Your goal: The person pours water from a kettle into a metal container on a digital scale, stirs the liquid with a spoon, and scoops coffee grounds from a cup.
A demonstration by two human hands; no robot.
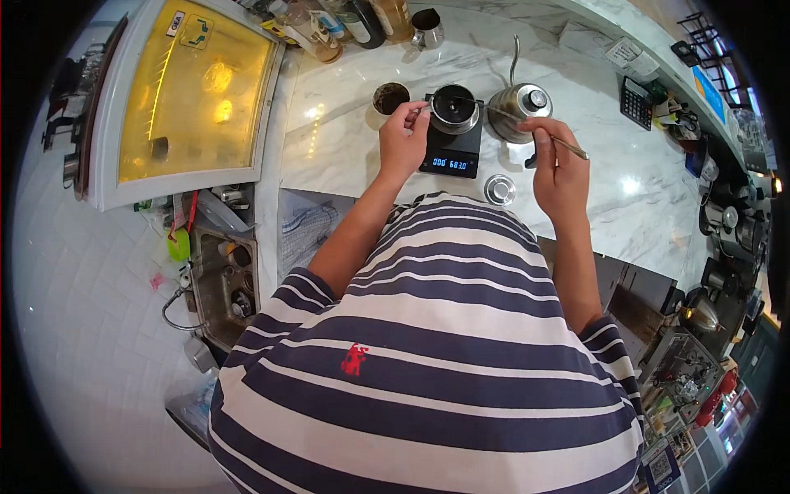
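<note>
A metal-rimmed vessel with dark contents stands on a black digital scale with lit blue digits. My left hand pinches the vessel's left side, at its rim or handle. Between the fingers of my right hand is a long thin metal spoon, its far end reaching left to the vessel's opening. Behind that hand stands a steel gooseneck kettle. A small round metal lid lies in front, right of the scale. Left of the vessel is a cup with dark contents.
Bottles and a small metal pitcher stand at the back of the marble counter. A calculator lies at the right. To the left are a yellow-lit glass-door unit and a sink.
</note>
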